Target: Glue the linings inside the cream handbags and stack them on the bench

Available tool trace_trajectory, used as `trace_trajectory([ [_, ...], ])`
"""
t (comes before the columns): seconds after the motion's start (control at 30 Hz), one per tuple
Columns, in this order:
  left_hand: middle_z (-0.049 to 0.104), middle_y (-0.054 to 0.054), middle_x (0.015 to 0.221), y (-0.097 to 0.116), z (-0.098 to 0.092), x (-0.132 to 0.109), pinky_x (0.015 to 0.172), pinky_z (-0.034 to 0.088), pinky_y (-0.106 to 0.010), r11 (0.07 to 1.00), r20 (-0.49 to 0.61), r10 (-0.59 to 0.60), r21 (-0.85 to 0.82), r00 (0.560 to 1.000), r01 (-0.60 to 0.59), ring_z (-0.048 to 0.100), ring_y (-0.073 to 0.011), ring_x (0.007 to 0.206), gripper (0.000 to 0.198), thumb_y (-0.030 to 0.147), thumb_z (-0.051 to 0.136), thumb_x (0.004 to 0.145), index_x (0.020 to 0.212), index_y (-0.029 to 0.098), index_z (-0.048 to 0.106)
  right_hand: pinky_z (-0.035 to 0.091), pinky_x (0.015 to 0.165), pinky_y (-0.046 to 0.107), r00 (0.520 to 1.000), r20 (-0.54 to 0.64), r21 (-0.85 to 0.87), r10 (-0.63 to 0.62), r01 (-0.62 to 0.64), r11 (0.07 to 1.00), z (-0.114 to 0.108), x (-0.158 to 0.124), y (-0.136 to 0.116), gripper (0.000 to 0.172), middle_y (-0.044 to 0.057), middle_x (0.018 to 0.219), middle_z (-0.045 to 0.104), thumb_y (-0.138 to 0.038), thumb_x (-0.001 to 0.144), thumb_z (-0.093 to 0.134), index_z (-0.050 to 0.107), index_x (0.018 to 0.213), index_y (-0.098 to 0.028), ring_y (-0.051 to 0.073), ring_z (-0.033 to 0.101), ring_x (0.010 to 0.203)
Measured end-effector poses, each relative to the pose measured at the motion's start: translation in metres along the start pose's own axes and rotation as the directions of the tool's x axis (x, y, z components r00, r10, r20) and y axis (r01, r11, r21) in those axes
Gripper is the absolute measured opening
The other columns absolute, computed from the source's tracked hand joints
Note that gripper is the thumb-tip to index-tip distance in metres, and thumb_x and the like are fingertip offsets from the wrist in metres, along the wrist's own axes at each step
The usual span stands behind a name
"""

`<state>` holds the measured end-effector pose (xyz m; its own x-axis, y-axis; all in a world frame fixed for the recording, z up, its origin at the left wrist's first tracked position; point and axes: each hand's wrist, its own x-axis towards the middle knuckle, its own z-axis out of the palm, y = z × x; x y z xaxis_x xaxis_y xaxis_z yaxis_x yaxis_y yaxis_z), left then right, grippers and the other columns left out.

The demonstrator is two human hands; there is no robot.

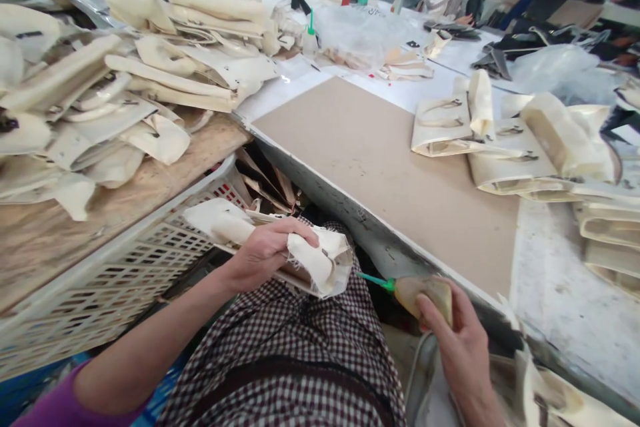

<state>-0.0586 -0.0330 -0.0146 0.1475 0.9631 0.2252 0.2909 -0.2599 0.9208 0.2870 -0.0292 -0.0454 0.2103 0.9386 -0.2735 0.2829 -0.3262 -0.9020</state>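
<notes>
Workshop clutter fills the head view: a pale tabletop (565, 293) carries a brown card sheet (390, 160), with cream cut parts (525, 140) lying to its right and a bigger heap (150, 80) on a board to the left, above a white crate (125, 273).

Below the tabletop edge, over a checked apron (300, 347), the left hand (265, 250) is clamped on a cream fabric piece (325, 263), fingers wrapped over its top. The piece's long axis runs from upper left, by the crate, down to the right, where its frayed end sticks out past the fingers.

The right hand (463, 347) is closed around a small bottle (425, 293) just right of that end. Its green nozzle (373, 279) points left at the frayed end, near it but not touching. The hands are apart, left higher, right nearer the tabletop edge.
</notes>
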Motion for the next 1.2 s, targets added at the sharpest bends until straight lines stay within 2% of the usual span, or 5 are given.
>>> trace_trajectory([
  [0.23,0.075,-0.009,0.098,-0.003,-0.013,0.000,0.087,0.056,-0.031,0.998,0.059,0.036,-0.058,0.998,-0.033,0.069,-0.0222,0.096,0.024,0.005,0.059,0.083,0.091,0.017,0.078,0.056,0.061,0.032,0.998,0.019,-0.093,-0.066,0.068,0.993,0.025,0.003,0.012,0.064,0.009,0.104,0.069,-0.060,0.073,0.079,0.064,0.119,-0.018,0.028,0.067,0.085],
  [0.5,0.075,-0.011,0.099,-0.012,-0.016,-0.005,0.088,0.057,-0.033,0.991,0.071,-0.017,-0.131,0.997,0.027,0.070,-0.0237,0.098,0.018,0.012,0.062,0.090,0.095,0.016,0.079,0.050,0.092,0.047,0.987,-0.018,-0.220,-0.162,0.154,0.963,0.031,0.012,0.021,0.063,0.010,0.108,0.068,-0.063,0.072,0.077,0.066,0.114,-0.018,0.033,0.063,0.098],
  [0.73,0.075,-0.012,0.095,-0.010,-0.020,-0.007,0.086,0.057,-0.033,0.995,0.059,0.002,-0.102,0.998,0.004,0.070,-0.0236,0.093,0.019,0.028,0.065,0.095,0.092,0.017,0.080,0.053,0.056,0.031,0.998,0.040,-0.060,-0.054,0.057,0.997,0.025,0.012,0.007,0.062,0.006,0.094,0.067,-0.058,0.073,0.080,0.063,0.120,-0.020,0.022,0.062,0.071],
  [0.93,0.076,-0.012,0.095,-0.007,-0.012,-0.009,0.084,0.057,-0.030,0.991,0.063,-0.029,-0.130,0.998,0.037,0.070,-0.0223,0.093,0.022,0.032,0.065,0.096,0.093,0.017,0.080,0.056,0.053,0.033,0.993,0.111,-0.111,-0.035,0.047,0.993,0.031,0.029,0.010,0.067,0.010,0.104,0.067,-0.060,0.068,0.082,0.064,0.117,-0.018,0.027,0.062,0.081],
  [1.2,0.076,-0.012,0.094,-0.007,-0.012,-0.009,0.083,0.056,-0.028,0.990,0.048,-0.034,-0.138,0.998,0.040,0.071,-0.0217,0.092,0.021,0.032,0.067,0.095,0.092,0.017,0.080,0.052,0.049,0.030,0.966,0.256,-0.052,0.030,-0.017,0.998,0.023,0.024,0.012,0.059,0.008,0.093,0.071,-0.055,0.070,0.083,0.067,0.113,-0.018,0.025,0.063,0.072],
])
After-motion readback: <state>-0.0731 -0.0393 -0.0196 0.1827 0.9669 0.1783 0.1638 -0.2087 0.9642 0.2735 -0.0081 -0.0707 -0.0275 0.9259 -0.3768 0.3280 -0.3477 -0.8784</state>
